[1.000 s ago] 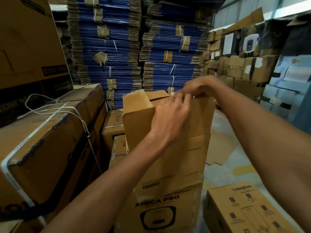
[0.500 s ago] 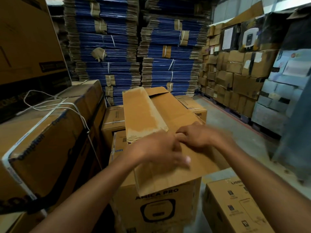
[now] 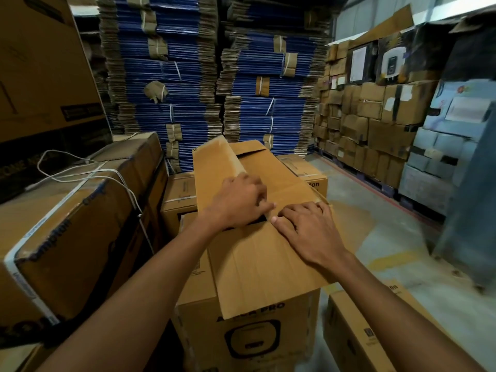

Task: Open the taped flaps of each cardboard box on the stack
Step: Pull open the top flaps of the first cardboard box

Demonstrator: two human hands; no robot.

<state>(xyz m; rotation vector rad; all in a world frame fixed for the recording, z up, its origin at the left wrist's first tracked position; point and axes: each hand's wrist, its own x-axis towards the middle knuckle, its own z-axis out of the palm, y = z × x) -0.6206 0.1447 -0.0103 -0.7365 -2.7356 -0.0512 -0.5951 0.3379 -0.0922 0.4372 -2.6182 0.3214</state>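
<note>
On the left stands a big box [image 3: 67,237] with a white strap [image 3: 40,224] round it, and a thin white cord [image 3: 133,196] lies loose over its top. Behind it, far left, a bigger brown carton [image 3: 40,63] rises high. At the far side two tall piles of flat blue cartons [image 3: 174,84] [image 3: 271,84] stand side by side, tied in bundles. On the right a wall of brown boxes [image 3: 370,124] is stacked, with pale blue boxes [image 3: 440,146] nearer. The grey floor [image 3: 375,218] has a yellow mark [image 3: 394,260].
</note>
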